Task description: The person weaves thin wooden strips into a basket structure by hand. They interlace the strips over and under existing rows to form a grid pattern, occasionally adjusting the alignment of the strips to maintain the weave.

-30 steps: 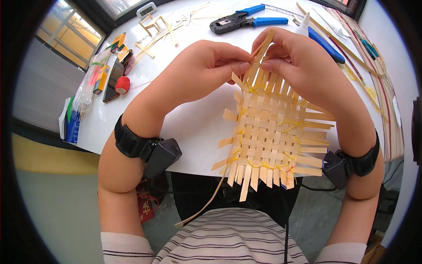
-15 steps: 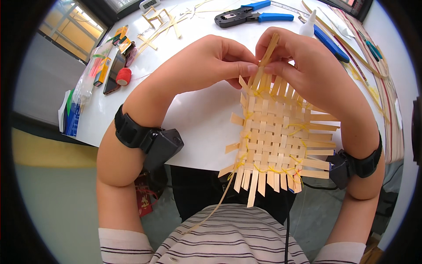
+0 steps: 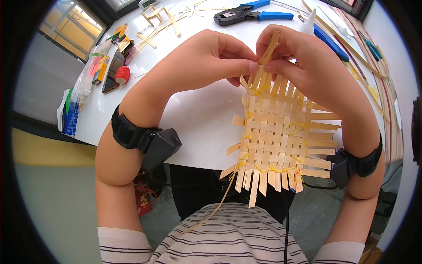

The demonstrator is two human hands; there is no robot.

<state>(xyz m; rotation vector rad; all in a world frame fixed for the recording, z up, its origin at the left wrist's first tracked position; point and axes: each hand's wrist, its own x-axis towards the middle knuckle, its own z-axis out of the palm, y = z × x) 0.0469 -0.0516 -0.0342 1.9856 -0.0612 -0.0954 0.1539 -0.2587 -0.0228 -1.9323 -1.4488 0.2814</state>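
A woven mat of pale bamboo strips hangs from my hands, its lower edge past the table's front edge. Loose strip ends stick out all round it, and yellow thread is stitched along its borders. My left hand pinches a strip at the mat's far edge between thumb and fingers. Beside it, my right hand is closed on a bamboo strip whose end points up between the two hands. A long thin strip trails from the mat's lower left corner onto my striped shirt.
A crimping tool with blue handles, a white glue bottle and a blue cutter lie beyond my hands. At the left are a red thread spool, a phone and plastic packets. Bamboo scraps and a small bamboo chair sit farther back.
My left wrist and forearm have shifted slightly. The upright strip leans a little more to the right, and the mat has moved very slightly right. Both hands keep their pinch.
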